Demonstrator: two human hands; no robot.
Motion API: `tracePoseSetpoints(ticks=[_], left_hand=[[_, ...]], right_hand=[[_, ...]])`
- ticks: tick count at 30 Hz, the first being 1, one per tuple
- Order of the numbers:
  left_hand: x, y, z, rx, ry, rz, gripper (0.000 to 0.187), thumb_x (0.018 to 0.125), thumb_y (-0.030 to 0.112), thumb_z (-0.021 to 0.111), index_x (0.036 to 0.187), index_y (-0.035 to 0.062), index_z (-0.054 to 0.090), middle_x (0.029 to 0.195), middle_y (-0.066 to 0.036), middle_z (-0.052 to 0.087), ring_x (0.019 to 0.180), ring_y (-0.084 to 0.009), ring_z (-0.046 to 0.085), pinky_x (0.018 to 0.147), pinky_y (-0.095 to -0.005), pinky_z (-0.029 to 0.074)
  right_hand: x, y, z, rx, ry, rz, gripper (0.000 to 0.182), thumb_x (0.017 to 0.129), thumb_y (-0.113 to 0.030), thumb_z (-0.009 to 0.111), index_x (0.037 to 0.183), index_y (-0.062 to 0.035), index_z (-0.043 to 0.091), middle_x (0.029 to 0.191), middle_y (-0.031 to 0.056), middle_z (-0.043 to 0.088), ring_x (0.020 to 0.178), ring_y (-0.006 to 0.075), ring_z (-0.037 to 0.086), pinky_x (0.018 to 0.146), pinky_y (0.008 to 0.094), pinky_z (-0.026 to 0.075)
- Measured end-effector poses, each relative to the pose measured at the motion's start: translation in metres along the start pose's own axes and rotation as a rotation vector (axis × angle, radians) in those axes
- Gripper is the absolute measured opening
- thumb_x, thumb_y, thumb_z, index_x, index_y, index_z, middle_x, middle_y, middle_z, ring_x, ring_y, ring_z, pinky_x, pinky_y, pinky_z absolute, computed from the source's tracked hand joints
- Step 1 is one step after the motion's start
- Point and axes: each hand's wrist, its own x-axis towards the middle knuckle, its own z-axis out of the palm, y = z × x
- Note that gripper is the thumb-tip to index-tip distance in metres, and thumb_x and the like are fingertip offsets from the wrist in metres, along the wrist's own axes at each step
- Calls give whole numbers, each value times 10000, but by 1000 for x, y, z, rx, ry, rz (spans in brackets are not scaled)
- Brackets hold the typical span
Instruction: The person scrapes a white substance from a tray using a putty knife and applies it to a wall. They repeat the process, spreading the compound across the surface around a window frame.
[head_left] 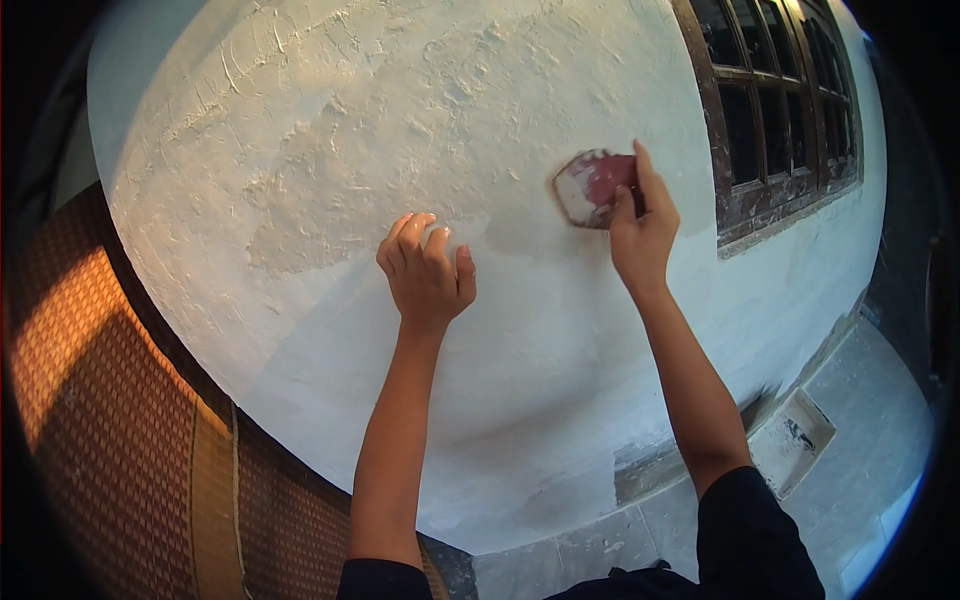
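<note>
A pale wall (520, 330) with rough, ridged plaster fills the middle of the view. My right hand (645, 225) grips a flat reddish putty scraper (608, 182), smeared with white and slightly blurred. Its blade lies at the wall, left of the window; whether its whole edge touches cannot be made out. To the left and a little lower, my left hand (428, 268) is raised at the wall with fingers apart and slightly bent. That hand holds nothing, and white specks show on its fingertips.
A dark wooden window frame (735, 215) with panes is at the upper right. On the grey tiled floor (880, 400) at lower right sits a whitish rectangular tray (815, 415) with dark marks inside. Brown woven matting (110, 430) stretches along the left.
</note>
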Motion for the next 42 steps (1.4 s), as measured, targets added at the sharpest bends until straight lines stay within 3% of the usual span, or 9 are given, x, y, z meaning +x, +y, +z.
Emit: tracePoseSetpoints(ticks=[3,7,12,17,21,25,28,33,42], left_hand=[[-1,0,-1,0,-13,-3,342,941,279,499,1197,69,417,1221,-135,493,1190,-339,454,983,-464,301],[0,0,0,13,-14,-1,341,944,276,499,1200,67,417,1226,-137,492,1193,-342,452,980,-466,305],[1,0,-1,8,-10,6,351,949,278,498,1208,56,415,1232,-140,488,1189,-347,452,976,-467,306],[1,1,-1,26,-9,-8,342,953,280,494,1201,56,422,1226,-138,494,1180,-346,457,975,-467,310],[2,2,-2,28,5,5,335,953,279,490,1198,59,426,1221,-138,500,1173,-346,463,978,-467,311],[0,1,-1,29,2,-1,330,952,278,490,1193,61,428,1219,-137,500,1170,-346,465,976,-468,314],[1,2,0,26,8,3,323,952,278,488,1187,65,432,1212,-139,501,1172,-345,465,978,-468,315],[1,1,-2,13,-16,3,321,945,277,491,1179,64,436,1211,-146,498,1180,-345,461,985,-464,311],[-1,2,-1,25,-32,1,325,931,276,494,1179,73,437,1216,-132,495,1193,-338,457,989,-460,304]], right_hand=[[-16,-5,7,0,-243,-170,623,755,156,522,1342,-51,562,868,165,623,787,295,641,750,342,510],[20,-3,3,-110,115,-41,569,785,141,508,1324,-32,564,883,170,620,744,282,630,699,343,508],[11,-26,20,49,-430,-209,573,769,132,528,1315,-34,571,883,167,610,768,290,634,705,356,509],[44,-18,19,-148,76,-46,610,768,145,547,1341,-64,573,880,146,620,756,250,631,703,313,512],[3,-23,22,65,-427,-243,570,773,158,483,1310,-13,569,880,149,631,750,291,639,698,347,521],[26,-3,2,-231,126,-16,590,781,154,515,1344,-16,554,869,121,626,746,194,625,691,301,510],[-9,-19,15,75,-216,-208,611,738,154,499,1317,-25,570,854,160,620,741,298,640,719,352,523],[2,1,1,-145,131,79,570,763,162,481,1304,6,571,875,153,623,775,261,638,727,334,509],[-9,3,-5,-59,102,132,582,750,147,508,1297,-31,593,873,176,603,774,313,621,753,346,503]])
